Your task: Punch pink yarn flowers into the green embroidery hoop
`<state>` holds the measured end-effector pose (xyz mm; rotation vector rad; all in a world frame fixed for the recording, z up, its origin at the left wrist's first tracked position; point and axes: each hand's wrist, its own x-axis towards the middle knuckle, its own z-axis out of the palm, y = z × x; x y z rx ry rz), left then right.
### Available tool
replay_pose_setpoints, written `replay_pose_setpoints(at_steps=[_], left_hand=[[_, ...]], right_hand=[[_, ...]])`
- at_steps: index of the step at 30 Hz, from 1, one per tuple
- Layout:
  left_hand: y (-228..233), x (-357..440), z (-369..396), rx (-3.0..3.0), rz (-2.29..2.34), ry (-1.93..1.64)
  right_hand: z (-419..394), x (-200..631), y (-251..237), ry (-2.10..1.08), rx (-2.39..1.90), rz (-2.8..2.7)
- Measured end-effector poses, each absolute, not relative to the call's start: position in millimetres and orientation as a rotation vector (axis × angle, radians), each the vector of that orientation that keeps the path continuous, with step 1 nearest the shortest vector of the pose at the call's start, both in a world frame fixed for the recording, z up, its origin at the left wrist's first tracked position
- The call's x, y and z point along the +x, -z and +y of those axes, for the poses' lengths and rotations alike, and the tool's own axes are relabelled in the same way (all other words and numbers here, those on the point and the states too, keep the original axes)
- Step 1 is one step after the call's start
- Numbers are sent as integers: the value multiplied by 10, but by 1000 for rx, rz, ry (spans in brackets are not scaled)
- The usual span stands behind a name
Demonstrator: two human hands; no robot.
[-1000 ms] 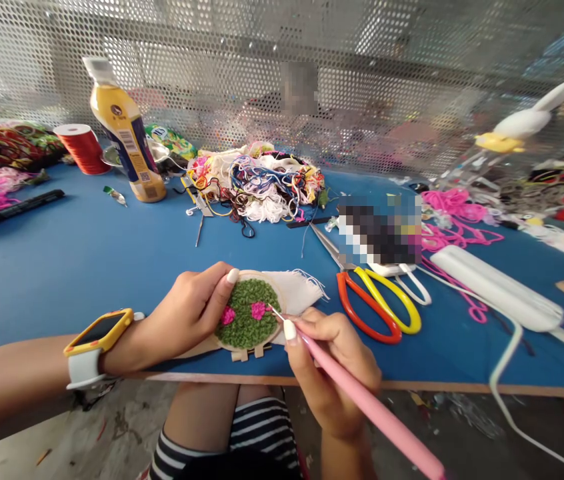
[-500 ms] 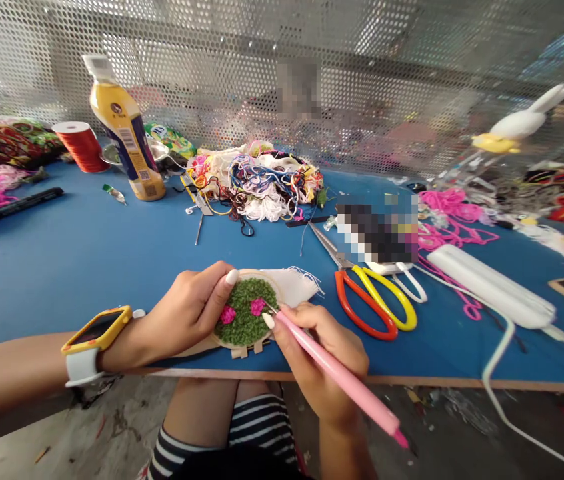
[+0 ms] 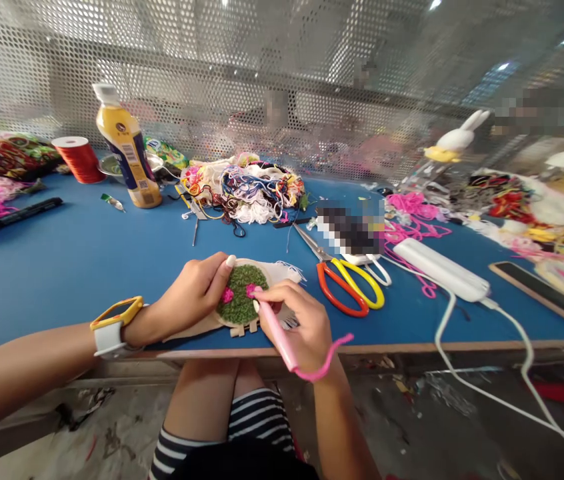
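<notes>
A small round embroidery hoop (image 3: pixel 240 308) with green stitching and two pink flowers lies at the near edge of the blue table (image 3: pixel 87 260). My left hand (image 3: pixel 192 293) grips the hoop's left rim, thumb on the green stitching. My right hand (image 3: pixel 298 321) holds a pink punch needle (image 3: pixel 276 333) like a pen, its tip pressed at the right pink flower. Pink yarn (image 3: pixel 325 363) trails from the tool's back end. White fabric (image 3: pixel 282 272) sticks out behind the hoop.
Orange and yellow scissors (image 3: pixel 349 285) lie right of the hoop. A thread pile (image 3: pixel 249 190), a yellow bottle (image 3: pixel 125 150) and a red spool (image 3: pixel 79 159) stand farther back. A white power strip (image 3: pixel 439 270) with its cable, pink yarn (image 3: pixel 412 210) and a dark strip (image 3: pixel 537 288) lie right.
My right hand has tipped the punch needle steeper and moved its tip left onto the pink flower. The view has shifted up and right. My left hand keeps its hold.
</notes>
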<state>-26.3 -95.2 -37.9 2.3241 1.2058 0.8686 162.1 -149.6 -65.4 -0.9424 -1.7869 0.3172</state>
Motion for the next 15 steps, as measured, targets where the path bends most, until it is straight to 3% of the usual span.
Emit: replay_pose_setpoints(at_steps=[4,15], left_hand=[[390,-271,-961,2334,1170,-877],[412,-276,-989,2323,1112,-860]], right_hand=[[-1507,1579,746,-209,-988,-1553],[-1591,1595,910,-283,-868,-1387]])
